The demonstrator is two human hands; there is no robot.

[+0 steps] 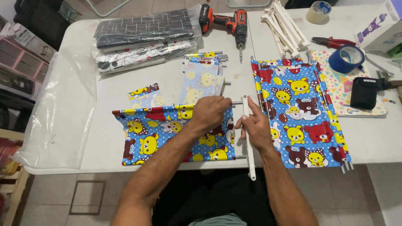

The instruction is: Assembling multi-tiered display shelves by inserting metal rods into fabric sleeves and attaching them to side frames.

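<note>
My left hand presses on the right end of a blue cartoon-bear fabric panel, gripping it where a metal rod sticks out. My right hand holds a white plastic bar upright against the rod ends, index finger stretched along it. A second bear-print panel with rods lies just right of my right hand. Another folded panel sits behind my left hand.
A red cordless drill lies at the back centre. Wrapped patterned fabric sits back left, white plastic bars back right. Blue tape roll, red pliers, a black pouch and a patterned notebook fill the right side.
</note>
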